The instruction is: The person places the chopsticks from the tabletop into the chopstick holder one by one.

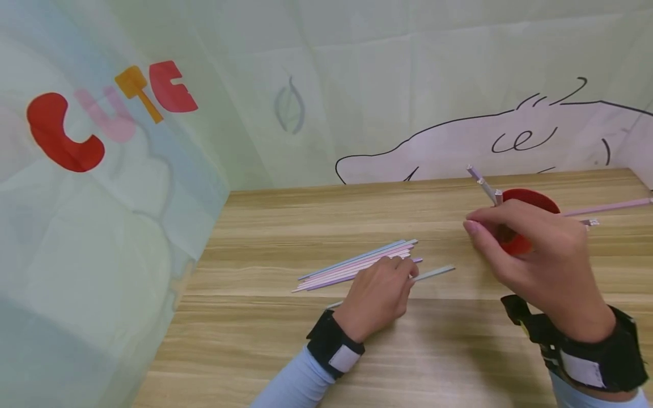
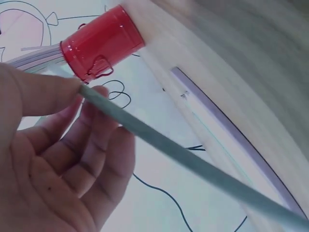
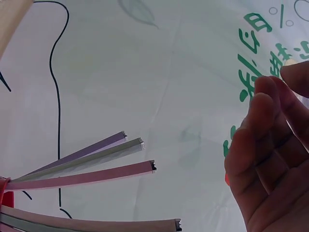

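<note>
My left hand [image 1: 378, 296] pinches a thin grey-green strip [image 2: 183, 155] between thumb and fingers, low over the wooden table. Just beyond it lies a loose bundle of pale blue, pink, white and purple strips [image 1: 352, 267]. A small red metal bucket [image 2: 104, 43] with side handles stands at the right, partly covered by my right hand [image 1: 546, 260] in the head view. Several strips [image 3: 87, 176] stick out of the bucket's mouth, leaning different ways. My right hand's fingers are loosely bent near the bucket, with nothing seen between them in the right wrist view.
The wooden table [image 1: 245, 328] ends at a printed cloth backdrop [image 1: 357, 102] along its far and left sides. A pink strip [image 1: 612, 205] reaches out to the right of the bucket, near the table's far right.
</note>
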